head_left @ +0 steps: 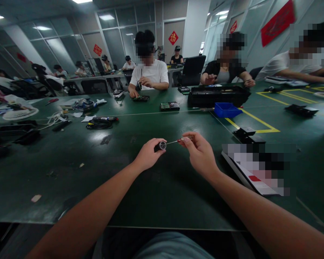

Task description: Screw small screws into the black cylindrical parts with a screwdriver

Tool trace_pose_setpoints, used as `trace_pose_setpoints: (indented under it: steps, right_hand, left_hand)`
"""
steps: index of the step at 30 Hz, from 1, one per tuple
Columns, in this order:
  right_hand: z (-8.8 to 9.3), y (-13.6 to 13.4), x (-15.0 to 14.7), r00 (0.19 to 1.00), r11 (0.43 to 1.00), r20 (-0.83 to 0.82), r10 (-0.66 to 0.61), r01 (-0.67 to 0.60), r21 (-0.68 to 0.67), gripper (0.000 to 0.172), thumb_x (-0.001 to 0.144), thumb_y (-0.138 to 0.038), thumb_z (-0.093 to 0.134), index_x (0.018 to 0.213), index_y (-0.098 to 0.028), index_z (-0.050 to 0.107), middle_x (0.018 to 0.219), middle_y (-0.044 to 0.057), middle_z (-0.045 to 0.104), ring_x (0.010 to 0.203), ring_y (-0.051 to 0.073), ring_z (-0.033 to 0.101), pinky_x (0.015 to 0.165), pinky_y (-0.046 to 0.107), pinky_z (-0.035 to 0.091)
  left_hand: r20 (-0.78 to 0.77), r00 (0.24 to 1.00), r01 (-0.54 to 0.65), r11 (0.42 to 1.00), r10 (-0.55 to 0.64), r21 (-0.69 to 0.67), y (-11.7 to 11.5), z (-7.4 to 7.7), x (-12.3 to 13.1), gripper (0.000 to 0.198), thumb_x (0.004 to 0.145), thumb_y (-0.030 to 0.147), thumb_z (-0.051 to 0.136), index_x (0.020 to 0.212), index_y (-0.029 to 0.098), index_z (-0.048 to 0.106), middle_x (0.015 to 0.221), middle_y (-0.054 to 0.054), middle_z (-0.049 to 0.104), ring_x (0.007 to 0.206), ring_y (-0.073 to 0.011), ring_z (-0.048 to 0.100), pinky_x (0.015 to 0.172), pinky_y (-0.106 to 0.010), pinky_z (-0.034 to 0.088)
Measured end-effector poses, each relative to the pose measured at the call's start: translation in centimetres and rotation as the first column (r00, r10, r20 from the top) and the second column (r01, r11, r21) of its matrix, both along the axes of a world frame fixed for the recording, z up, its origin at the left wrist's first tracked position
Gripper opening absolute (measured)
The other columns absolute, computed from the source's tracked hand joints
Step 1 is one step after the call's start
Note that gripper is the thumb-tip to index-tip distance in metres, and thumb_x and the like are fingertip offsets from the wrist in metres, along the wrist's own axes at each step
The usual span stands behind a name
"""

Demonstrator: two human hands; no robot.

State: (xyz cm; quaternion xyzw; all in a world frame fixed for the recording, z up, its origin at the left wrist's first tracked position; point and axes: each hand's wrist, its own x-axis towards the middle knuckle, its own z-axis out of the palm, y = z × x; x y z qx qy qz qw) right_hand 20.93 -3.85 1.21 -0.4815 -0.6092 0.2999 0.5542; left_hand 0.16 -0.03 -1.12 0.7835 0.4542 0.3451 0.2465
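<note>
Over the middle of the green table, my left hand (148, 154) is closed around a small black cylinder (162, 145) with a silver-ringed round end, which looks like a flashlight. That end faces me and to the right. My right hand (199, 153) grips a screwdriver (181, 140) by its reddish handle. The thin metal shaft points left, and its tip is at or close to the ringed end; whether it touches I cannot tell. My left fingers hide most of the cylinder's body.
A printed booklet (248, 172) lies right of my right arm. Farther out are black brackets (248, 135), a blue bin (226, 110), a long black casing (218, 96), a circuit-board unit (170, 106) and coiled black cables (101, 123). Several people sit across the table.
</note>
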Motion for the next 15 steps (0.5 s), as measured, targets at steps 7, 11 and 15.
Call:
trace_pose_setpoints:
  steps: [7, 11, 15]
  right_hand:
    - [-0.34, 0.51, 0.02, 0.998, 1.0, -0.057, 0.007, -0.009, -0.024, 0.019, 0.095, -0.038, 0.056, 0.104, -0.022, 0.06, 0.095, 0.007, 0.072, 0.089, 0.022, 0.069, 0.086, 0.043, 0.054]
    - [-0.37, 0.6, 0.1, 1.0, 1.0, -0.026, 0.009, -0.01, -0.018, 0.022, 0.095, -0.041, 0.056, 0.104, -0.021, 0.062, 0.096, 0.007, 0.073, 0.09, 0.022, 0.069, 0.085, 0.041, 0.053]
    - [0.44, 0.28, 0.31, 0.986, 0.995, 0.148, -0.079, 0.086, -0.041, 0.032, 0.093, -0.051, 0.059, 0.088, -0.02, 0.065, 0.08, 0.005, 0.072, 0.072, 0.02, 0.066, 0.067, 0.034, 0.047]
  left_hand:
    - [0.025, 1.0, 0.006, 1.0, -0.006, 0.005, 0.04, 0.0, 0.01, 0.035, 0.086, 0.016, 0.068, 0.121, 0.022, 0.066, 0.121, -0.006, 0.067, 0.115, -0.0227, 0.061, 0.105, -0.041, 0.045]
    - [0.03, 1.0, 0.005, 1.0, -0.006, 0.022, 0.11, -0.1, -0.01, 0.035, 0.085, 0.015, 0.069, 0.119, 0.022, 0.066, 0.12, -0.006, 0.067, 0.114, -0.0223, 0.061, 0.104, -0.04, 0.045]
    - [0.021, 1.0, 0.006, 1.0, -0.007, 0.021, 0.05, 0.05, -0.06, 0.034, 0.085, 0.015, 0.07, 0.118, 0.022, 0.067, 0.119, -0.005, 0.068, 0.113, -0.022, 0.062, 0.102, -0.039, 0.046]
